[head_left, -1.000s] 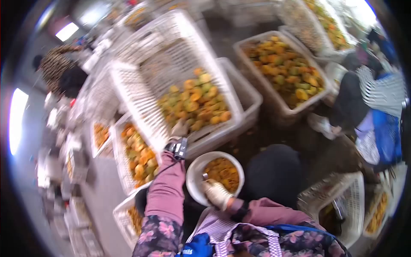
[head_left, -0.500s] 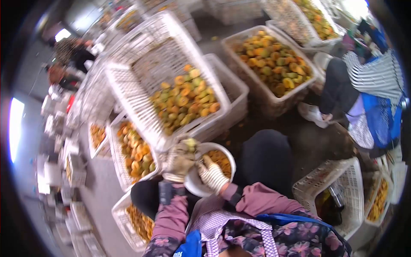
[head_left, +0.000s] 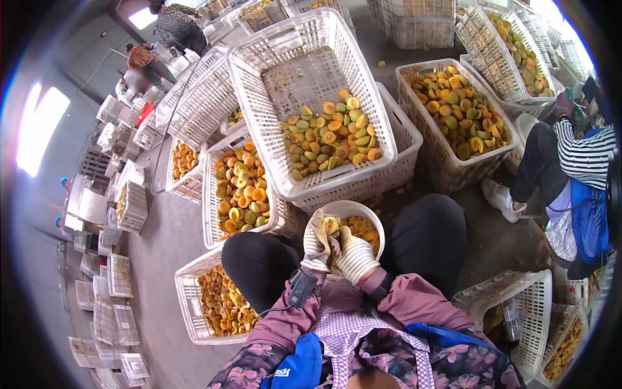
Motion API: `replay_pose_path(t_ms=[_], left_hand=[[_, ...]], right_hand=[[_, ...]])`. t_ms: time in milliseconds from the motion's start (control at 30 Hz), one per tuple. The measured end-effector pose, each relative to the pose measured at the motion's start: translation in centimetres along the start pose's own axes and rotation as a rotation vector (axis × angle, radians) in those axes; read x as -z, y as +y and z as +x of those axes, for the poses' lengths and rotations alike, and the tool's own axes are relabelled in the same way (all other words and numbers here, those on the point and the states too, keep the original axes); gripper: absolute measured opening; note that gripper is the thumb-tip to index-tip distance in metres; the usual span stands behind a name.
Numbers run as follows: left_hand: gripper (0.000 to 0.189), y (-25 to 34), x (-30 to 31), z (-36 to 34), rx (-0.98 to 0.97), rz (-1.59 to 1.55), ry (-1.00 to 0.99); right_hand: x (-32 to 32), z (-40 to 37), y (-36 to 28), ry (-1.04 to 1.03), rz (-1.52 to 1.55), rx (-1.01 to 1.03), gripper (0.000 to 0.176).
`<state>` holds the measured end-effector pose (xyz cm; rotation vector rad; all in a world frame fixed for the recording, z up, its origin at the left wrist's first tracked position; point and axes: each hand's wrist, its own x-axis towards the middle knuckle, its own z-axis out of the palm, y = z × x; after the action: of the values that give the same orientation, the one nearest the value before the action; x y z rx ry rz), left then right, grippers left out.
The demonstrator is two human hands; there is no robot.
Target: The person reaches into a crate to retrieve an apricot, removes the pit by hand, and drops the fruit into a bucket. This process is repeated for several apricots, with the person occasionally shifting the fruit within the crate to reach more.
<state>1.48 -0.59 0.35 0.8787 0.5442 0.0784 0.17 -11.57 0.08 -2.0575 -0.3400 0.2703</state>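
Gloved and closed, my left hand grips a small yellow-green fruit piece above the left side of a white bucket. Beside it, my right hand, in a striped white glove, has its fingers closed close to the fruit; whatever lies in those fingers is hidden. Orange fruit pieces lie in the bucket between my knees. Directly ahead, a tilted white crate holds halved yellow-green and orange fruit at its near end.
More crates of fruit stand at the left, lower left and right. A tipped crate holding a clear bottle is lower right. A person in striped sleeves sits at right; others are at upper left.
The view has shifted, so the crates and bucket appear farther right. My hands have come together over the bucket's left side; my right hand has moved up beside the fruit in my left.
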Motion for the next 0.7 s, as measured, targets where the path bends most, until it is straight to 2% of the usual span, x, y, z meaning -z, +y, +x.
replay_pose_path(t_ms=[33,67,100,167,200,233,267,300,367,400,433,467,500,567,633,667,700], left_hand=[[0.033,0.0,-0.2,-0.4,-0.041,0.004,0.018],[0.031,-0.6,-0.7,-0.8,-0.279,0.198,0.051],[0.031,-0.6,-0.1,-0.4,-0.280,0.198,0.055],[0.029,-0.1,1.2,0.4,-0.172,0.205,-0.095],[0.027,0.0,1.5,0.1,-0.138,0.215,-0.069],[0.026,0.2,1.7,0.2,-0.282,0.348,-0.132],[0.027,0.4,1.9,0.3,-0.282,0.357,-0.138],[0.027,0.7,2.1,0.4,-0.279,0.367,-0.146],[0.034,2.4,0.9,-0.5,-0.260,0.577,-0.226],[0.037,2.8,0.8,-0.6,-0.292,0.665,-0.300],[0.040,3.2,0.7,-0.7,-0.327,0.751,-0.373],[0.045,3.6,0.4,-0.7,-0.284,0.795,-0.399],[0.046,2.9,-0.4,-1.2,-0.213,0.471,-0.466],[0.046,3.5,-1.1,-1.5,-0.087,0.380,-0.454],[0.043,4.7,-3.3,-3.0,-0.051,0.293,-0.078],[0.045,5.3,-2.1,-0.6,0.158,-0.512,-0.105],[0.047,6.1,-0.7,1.0,-0.227,-0.194,-0.121]], right_hand=[[-0.1,-0.1,0.1,-0.003,0.001,0.001,0.031],[-0.2,-0.2,0.2,-0.005,0.029,0.019,0.031],[-0.3,-0.3,0.3,-0.007,0.058,0.035,0.030],[-1.9,-0.4,1.7,-0.028,0.117,0.051,0.023],[-2.6,-0.4,2.3,-0.170,0.341,-0.018,0.020],[-3.2,-0.4,2.7,-0.307,0.569,-0.091,0.020],[-3.5,-0.3,2.9,-0.382,0.715,-0.189,0.020],[-4.4,-0.2,3.7,-0.355,0.821,-0.176,0.019],[1.0,-1.0,-1.7,-0.511,1.030,-0.369,0.020],[-1.8,-1.0,0.6,-0.495,1.067,-0.406,0.025],[1.0,-1.0,-1.4,-0.558,0.942,-0.381,0.032],[1.8,-1.1,-1.7,-0.668,0.976,-0.438,0.035],[2.4,-1.2,-1.8,-0.780,1.008,-0.494,0.039],[3.2,-1.1,-2.3,-0.819,1.084,-0.544,0.040],[3.7,-1.2,-2.6,-0.872,1.153,-0.597,0.040],[3.8,-1.4,-2.8,-0.880,1.192,-0.566,0.039],[3.8,-1.4,-2.8,-0.886,1.232,-0.535,0.038]])
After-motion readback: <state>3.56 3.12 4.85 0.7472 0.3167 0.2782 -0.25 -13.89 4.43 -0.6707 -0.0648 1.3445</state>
